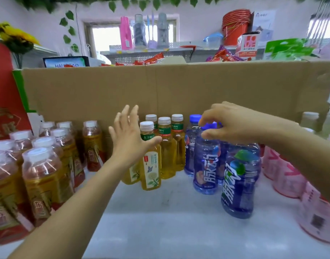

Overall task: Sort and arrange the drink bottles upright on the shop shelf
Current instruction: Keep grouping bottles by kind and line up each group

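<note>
The right hand (235, 126) pinches the cap of a blue bottle (206, 165), upright on the shelf (169, 221) at 3 o'clock of the yellow teas (168, 152). The left hand (126, 143) is spread, its fingers released. Best to lift it straight and keep it vertical. Count: five yellow teas, at least three blue, about nine red teas (42, 180); the pinks (289, 180) are too blurred.

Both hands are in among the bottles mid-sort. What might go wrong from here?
1. The right hand pinches a blue bottle by the cap alone. If lifted that way, it may swing into the front blue bottle standing close beside it.
2. The open left hand has its thumb against the front tea bottle. A sideways push could tip it into the rear tea bottles.
</note>
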Demonstrator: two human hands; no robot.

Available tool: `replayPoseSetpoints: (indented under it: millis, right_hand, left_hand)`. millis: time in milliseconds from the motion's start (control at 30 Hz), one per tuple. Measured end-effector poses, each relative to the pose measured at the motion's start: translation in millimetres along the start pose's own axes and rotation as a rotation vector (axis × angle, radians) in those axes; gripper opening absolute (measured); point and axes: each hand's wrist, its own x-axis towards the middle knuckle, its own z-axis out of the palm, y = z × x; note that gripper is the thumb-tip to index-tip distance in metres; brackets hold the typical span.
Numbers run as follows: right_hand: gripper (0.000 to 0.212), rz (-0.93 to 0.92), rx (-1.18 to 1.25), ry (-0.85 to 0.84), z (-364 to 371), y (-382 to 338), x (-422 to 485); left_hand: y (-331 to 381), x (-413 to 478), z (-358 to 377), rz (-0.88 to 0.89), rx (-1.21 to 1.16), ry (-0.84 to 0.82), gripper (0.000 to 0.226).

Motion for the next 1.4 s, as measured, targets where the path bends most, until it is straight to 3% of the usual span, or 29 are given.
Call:
replayPoseSetpoints:
  millis: [100,200,300,433,567,733,900,1000,1100,1200,1300,1400]
  right_hand:
    - [0.029,-0.04,0.074,0.078,8,-28,41]
    - [0.041,0.05,0.108,0.022,22,-42,89]
    - [0.055,0.216,0.181,-0.11,40,-43,126]
    - [0.056,0.323,0.397,-0.142,53,-43,149]
    - [0.025,0.351,0.309,-0.147,52,-37,162]
    - [0.05,0.285,0.183,-0.271,39,-38,158]
    - [0.039,0.234,0.193,-0.155,43,-40,150]
    - [0.039,0.255,0.233,-0.096,49,-36,145]
    - [0.039,0.282,0.258,-0.035,51,-32,141]
    - [0.038,0.276,0.259,0.038,45,-31,136]
    - [0.036,0.258,0.255,0.115,30,-30,130]
    - [0.036,0.208,0.254,0.199,15,-27,122]
  left_hand:
    - [-8,-27,14,-0.127,-0.154,-0.024,0.141]
    - [-11,-40,33,-0.269,-0.223,-0.07,0.157]
    - [-24,-37,43,-0.325,-0.303,-0.125,0.157]
    - [-54,-30,43,-0.225,-0.351,-0.171,0.15]
    - [-68,-30,40,-0.23,-0.398,-0.175,0.141]
    - [-74,-27,43,-0.239,-0.416,-0.168,0.138]
    - [-74,-26,42,-0.28,-0.398,-0.15,0.138]
    - [-64,-25,34,-0.114,-0.279,0.025,0.124]
    - [-39,-6,23,0.202,-0.128,0.19,0.087]
    - [-9,27,16,0.322,0.091,0.024,0.066]
    - [9,49,17,0.304,0.24,-0.197,0.062]
    - [15,58,19,0.246,0.242,-0.256,0.052]
